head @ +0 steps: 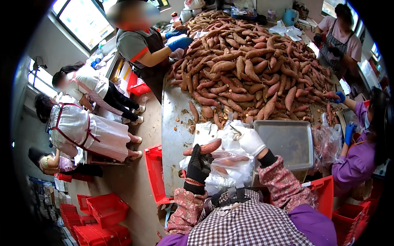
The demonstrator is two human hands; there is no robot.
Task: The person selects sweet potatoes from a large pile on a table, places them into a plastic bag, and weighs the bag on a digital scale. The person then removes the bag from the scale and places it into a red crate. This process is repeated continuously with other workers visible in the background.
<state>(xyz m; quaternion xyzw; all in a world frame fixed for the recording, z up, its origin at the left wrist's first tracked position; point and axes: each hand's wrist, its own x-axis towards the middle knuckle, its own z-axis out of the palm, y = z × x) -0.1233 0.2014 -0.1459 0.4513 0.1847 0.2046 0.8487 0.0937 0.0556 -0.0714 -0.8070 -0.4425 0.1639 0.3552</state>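
Observation:
My left hand (199, 166), in a black dotted glove, grips a reddish sweet potato (203, 148) above the table. My right hand (250, 140), in a white glove, holds a small tool with a dark tip (235, 130), perhaps a knife; its handle is hidden in the fist. Under and between my hands lie clear plastic bags (232, 167), with sweet potatoes inside some of them. Beyond my hands rises a large heap of sweet potatoes (243, 67). Small cut pieces (177, 120) are scattered on the metal tabletop (172, 138). A metal tray (284, 144) sits right of my right hand.
A red plastic basket (155, 175) stands at the table's left edge, another red crate (321, 196) at my right. A co-worker in blue gloves (180, 44) works across the heap; one in purple (354, 166) is at the right. Red crates (104, 209) are stacked on the floor at left.

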